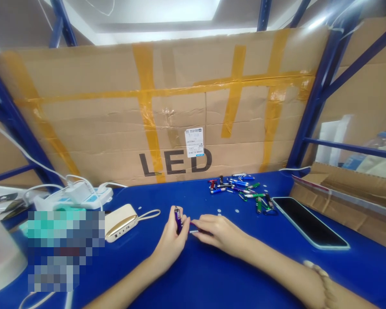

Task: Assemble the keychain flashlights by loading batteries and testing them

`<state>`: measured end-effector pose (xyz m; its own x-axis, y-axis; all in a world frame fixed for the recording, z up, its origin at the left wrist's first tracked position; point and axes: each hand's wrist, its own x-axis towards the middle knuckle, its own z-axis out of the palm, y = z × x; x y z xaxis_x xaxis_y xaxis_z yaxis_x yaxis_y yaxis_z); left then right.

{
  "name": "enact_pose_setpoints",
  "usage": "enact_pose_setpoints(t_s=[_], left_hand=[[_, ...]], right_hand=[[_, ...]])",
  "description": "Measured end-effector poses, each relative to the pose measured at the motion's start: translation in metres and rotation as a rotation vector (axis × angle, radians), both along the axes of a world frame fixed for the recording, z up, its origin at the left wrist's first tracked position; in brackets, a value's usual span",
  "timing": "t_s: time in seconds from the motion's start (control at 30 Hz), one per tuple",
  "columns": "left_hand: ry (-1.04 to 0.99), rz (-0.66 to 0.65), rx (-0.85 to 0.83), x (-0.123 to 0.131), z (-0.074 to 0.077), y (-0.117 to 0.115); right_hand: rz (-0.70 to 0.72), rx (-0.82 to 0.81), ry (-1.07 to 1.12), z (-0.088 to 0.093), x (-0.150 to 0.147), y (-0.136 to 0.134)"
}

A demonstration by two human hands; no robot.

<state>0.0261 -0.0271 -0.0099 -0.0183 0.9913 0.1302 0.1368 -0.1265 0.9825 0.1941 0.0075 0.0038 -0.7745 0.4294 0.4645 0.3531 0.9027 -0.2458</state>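
Note:
My left hand [173, 240] is closed around a small purple keychain flashlight [178, 218], held upright above the blue table [212, 274]. My right hand [217, 231] rests on the table just to the right, its fingers pinched on a thin dark part [195, 231] that points at the flashlight. A heap of several small coloured keychain flashlights [241, 189] lies farther back and to the right, with a few small white discs [219, 211] scattered near it.
A dark phone [309, 223] lies face up at the right. A cream power bank [120, 222] with a loop strap and a white power strip [80, 195] sit at the left. A taped cardboard sheet marked LED [167, 111] stands behind. A cardboard box [347, 193] borders the right.

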Motion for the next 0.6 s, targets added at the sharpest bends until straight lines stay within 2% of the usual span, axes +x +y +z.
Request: enact_pose_setpoints(t_s=[0.17, 0.33, 0.47, 0.6], left_hand=[[0.080, 0.003, 0.051, -0.0014, -0.0019, 0.0009], [0.216, -0.066, 0.192, -0.0021, -0.0011, 0.0002], [0.279, -0.094, 0.244, -0.0029, -0.0030, -0.0008], [0.254, -0.079, 0.202, -0.0020, -0.0007, -0.0016]], right_hand=[[0.020, 0.070, -0.003, -0.0021, -0.0009, 0.0008], [0.005, 0.097, 0.054, -0.0013, -0.0038, -0.0018], [-0.010, 0.045, 0.109, -0.0040, -0.0065, -0.0026], [-0.028, -0.014, 0.156, -0.0045, -0.0053, 0.0002]])
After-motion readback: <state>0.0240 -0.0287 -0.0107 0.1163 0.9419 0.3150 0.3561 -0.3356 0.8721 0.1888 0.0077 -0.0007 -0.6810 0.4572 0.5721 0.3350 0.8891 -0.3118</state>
